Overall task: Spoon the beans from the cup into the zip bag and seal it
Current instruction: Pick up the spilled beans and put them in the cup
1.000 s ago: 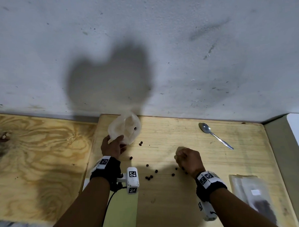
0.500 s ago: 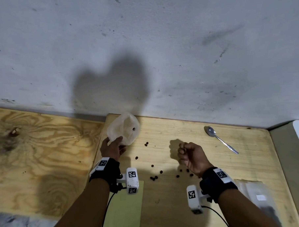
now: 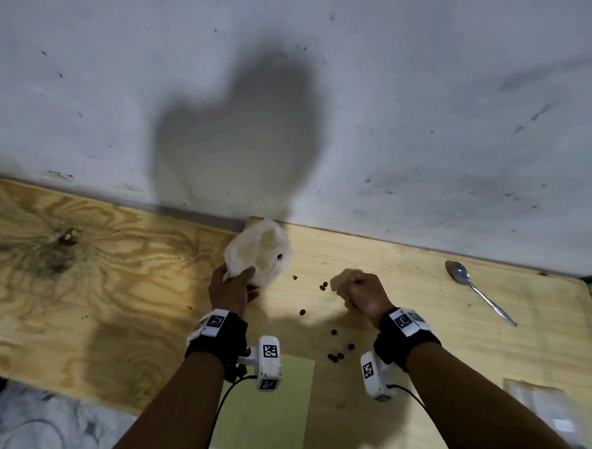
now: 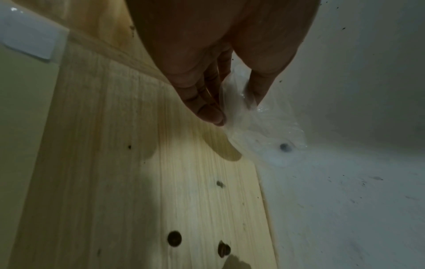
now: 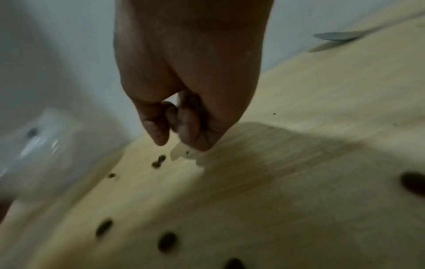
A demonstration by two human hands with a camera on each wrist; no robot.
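Note:
My left hand (image 3: 239, 277) pinches the rim of a thin translucent plastic cup (image 3: 255, 253), tilted near the wall with one bean (image 3: 279, 257) inside. In the left wrist view the thumb and fingers (image 4: 214, 112) clamp the crinkled plastic (image 4: 253, 127). My right hand (image 3: 353, 283) hovers just right of the cup, its fingers curled into a fist; in the right wrist view (image 5: 174, 127) dark shapes like beans sit inside the curl. Several loose beans (image 3: 336, 356) lie scattered on the pale wooden table (image 3: 408, 270). A metal spoon (image 3: 473, 288) lies apart at the far right.
A flat clear zip bag (image 3: 547, 413) lies at the table's near right corner. A pale green sheet (image 3: 269, 412) lies near the front between my forearms. The grey wall (image 3: 315, 87) rises right behind the cup. A darker plywood surface (image 3: 87, 284) adjoins on the left.
My right hand has lifted from the scattered beans on the table, turned over and moved up toward the cup, fingers still curled. My left hand and the cup stay put.

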